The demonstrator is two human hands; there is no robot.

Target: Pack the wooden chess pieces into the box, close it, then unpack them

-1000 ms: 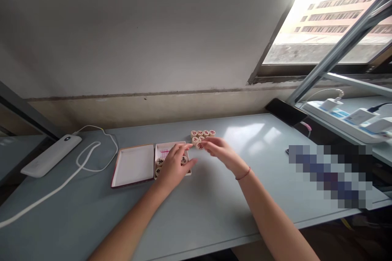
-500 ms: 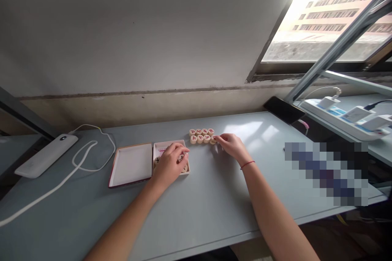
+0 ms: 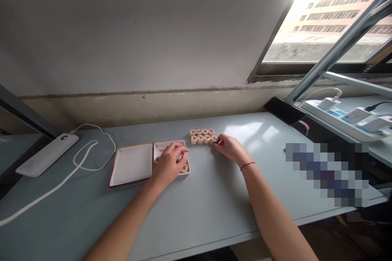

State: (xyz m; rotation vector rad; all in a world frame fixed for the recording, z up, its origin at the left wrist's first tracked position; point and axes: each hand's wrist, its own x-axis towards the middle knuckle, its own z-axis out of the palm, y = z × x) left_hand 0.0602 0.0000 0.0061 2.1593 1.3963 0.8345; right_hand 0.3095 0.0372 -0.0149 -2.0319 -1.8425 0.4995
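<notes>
Two short rows of round Chinese chess pieces (image 3: 200,139) with red characters stand on the desk, one row behind the other. At the right end of the front row, my right hand (image 3: 232,148) has its thumb and fingers closed on the edge of the last piece (image 3: 213,139). My left hand (image 3: 170,162) reaches over a white open box (image 3: 187,167), fingers curled round a piece (image 3: 181,155) that is partly hidden. Further pieces lie inside the box, among them one with a dark character (image 3: 185,168); my hand covers the others.
The box's shallow lid (image 3: 131,165) lies open at its left. Further left are a white power bank (image 3: 47,155) and a looped white cable (image 3: 76,167). A dark phone (image 3: 284,110) leans at the back right, near a power strip (image 3: 339,118). A blurred-out item (image 3: 324,173) lies at right.
The last piece in the front row now shows its red character more fully, with my right fingers slightly lower and to its right. My left hand stays nearly still over the box.
</notes>
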